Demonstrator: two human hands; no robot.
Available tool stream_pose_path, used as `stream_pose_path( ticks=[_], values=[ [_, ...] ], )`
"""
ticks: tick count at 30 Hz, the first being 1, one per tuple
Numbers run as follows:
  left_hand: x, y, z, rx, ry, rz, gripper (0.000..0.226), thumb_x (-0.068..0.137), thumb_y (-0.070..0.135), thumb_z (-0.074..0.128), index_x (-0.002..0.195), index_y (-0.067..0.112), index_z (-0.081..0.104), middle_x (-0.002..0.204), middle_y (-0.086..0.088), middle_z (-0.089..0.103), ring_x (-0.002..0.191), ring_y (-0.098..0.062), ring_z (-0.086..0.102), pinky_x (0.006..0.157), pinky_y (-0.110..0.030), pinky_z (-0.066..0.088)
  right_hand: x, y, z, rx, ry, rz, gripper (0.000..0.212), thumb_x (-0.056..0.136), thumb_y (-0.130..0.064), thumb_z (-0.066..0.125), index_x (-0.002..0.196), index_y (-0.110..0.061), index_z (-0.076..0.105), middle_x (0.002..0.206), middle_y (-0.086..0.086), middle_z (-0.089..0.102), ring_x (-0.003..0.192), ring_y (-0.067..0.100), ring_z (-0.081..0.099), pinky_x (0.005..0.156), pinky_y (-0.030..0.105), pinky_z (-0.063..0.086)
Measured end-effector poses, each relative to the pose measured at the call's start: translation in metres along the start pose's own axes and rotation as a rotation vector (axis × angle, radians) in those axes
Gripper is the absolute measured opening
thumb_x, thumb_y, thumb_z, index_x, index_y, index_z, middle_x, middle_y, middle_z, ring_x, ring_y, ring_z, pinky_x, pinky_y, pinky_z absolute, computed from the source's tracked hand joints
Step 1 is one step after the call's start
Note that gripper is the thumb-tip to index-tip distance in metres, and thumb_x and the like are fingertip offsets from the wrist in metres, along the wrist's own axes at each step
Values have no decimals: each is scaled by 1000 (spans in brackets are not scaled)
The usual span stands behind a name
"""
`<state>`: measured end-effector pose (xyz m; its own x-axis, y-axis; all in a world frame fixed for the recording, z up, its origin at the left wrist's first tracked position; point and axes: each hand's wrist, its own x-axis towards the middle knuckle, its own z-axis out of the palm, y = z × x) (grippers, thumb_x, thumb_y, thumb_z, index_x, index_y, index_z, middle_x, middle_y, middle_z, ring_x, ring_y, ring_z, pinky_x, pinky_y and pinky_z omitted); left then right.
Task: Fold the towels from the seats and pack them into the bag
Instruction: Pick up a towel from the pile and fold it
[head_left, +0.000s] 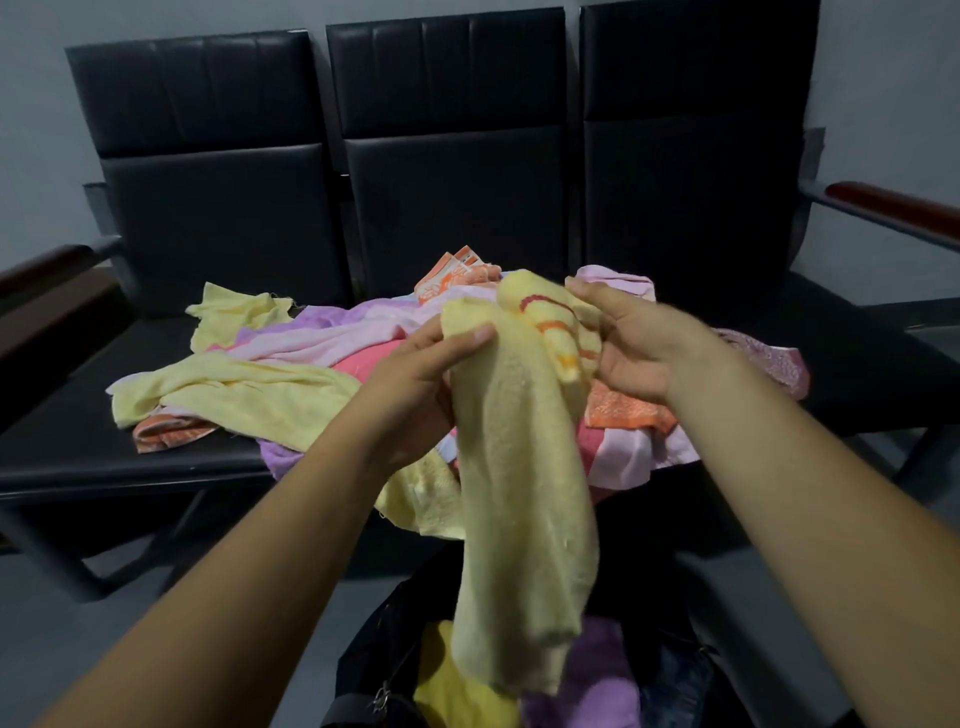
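I hold a pale yellow towel (519, 467) with red and orange stripes near its top. My left hand (421, 374) pinches its upper edge, thumb on top. My right hand (634, 338) grips the striped end. The towel hangs down in front of the seats over a dark open bag (374, 660) on the floor. Inside the bag lie a yellow towel (457, 686) and a purple towel (597, 670). A heap of unfolded towels (291, 364) in yellow, pink, purple and orange covers the middle seat.
Three joined black seats (457, 171) stand against a grey wall. A dark red armrest (893, 202) juts out at the right and another armrest (47, 265) at the left. Metal seat legs (57, 561) stand on the grey floor at lower left.
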<state>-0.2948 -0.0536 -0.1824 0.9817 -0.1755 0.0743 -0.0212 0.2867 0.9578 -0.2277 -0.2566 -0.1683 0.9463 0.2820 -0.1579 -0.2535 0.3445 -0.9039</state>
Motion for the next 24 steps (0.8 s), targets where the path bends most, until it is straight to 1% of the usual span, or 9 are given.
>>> stream_pose_path(
  ticks=[2,6,8,10,12,14,17,20,24],
  values=[
    [4,4,6,-82,5,28,33,90,21,62,122,13,64,111,-8,72,101,-22,69,88,-38,58,-1,9,-4,77,-117,137,50,89,-40,65,129,-10,67,124,12,70,108,24,69,88,35,60],
    [10,8,4,-215,6,77,19,91,22,60,106,15,70,105,-8,73,97,-20,71,93,-41,56,-8,29,-12,108,-229,213,59,87,-55,56,121,-8,69,123,13,69,111,26,68,96,41,55],
    [12,9,1,-219,15,95,19,91,22,60,91,20,78,102,-7,75,96,-19,71,92,-40,58,-14,32,-13,40,-285,211,45,91,-45,56,110,-6,69,110,11,72,103,24,70,92,40,55],
    [11,11,-3,-195,54,97,21,94,20,58,87,21,78,101,-6,75,95,-18,72,87,-38,60,-17,28,-13,-44,-383,212,16,95,-23,61,94,-9,71,90,6,73,90,18,72,88,34,57],
    [9,14,-10,-82,124,78,15,98,19,59,96,20,74,100,-4,76,93,-17,73,81,-36,60,-16,25,-12,-158,-387,178,5,89,-8,68,91,-7,73,96,11,74,98,22,71,96,36,56],
    [11,13,-24,135,214,73,12,97,21,62,106,18,70,100,-4,76,91,-19,72,79,-38,58,-15,23,-10,-250,-303,82,23,87,-5,69,109,-1,71,113,17,72,106,26,69,95,35,57],
    [11,9,-35,252,263,61,29,95,27,67,120,14,68,114,-11,73,99,-30,69,86,-54,52,-13,23,-4,-193,-226,-23,41,89,-2,68,129,1,62,128,25,65,117,35,66,98,43,56],
    [5,1,-36,218,155,-5,50,86,36,75,121,3,66,116,-14,72,105,-29,68,89,-44,55,-12,22,7,-41,-151,-72,46,88,-2,68,133,3,60,131,28,62,114,37,66,94,45,57],
    [-5,-22,-33,617,-89,-206,82,65,59,87,105,-10,67,107,-24,71,101,-32,68,103,-46,51,-13,16,15,66,-62,-18,52,84,-8,70,133,6,59,128,27,64,106,33,69,83,43,61]
  ],
)
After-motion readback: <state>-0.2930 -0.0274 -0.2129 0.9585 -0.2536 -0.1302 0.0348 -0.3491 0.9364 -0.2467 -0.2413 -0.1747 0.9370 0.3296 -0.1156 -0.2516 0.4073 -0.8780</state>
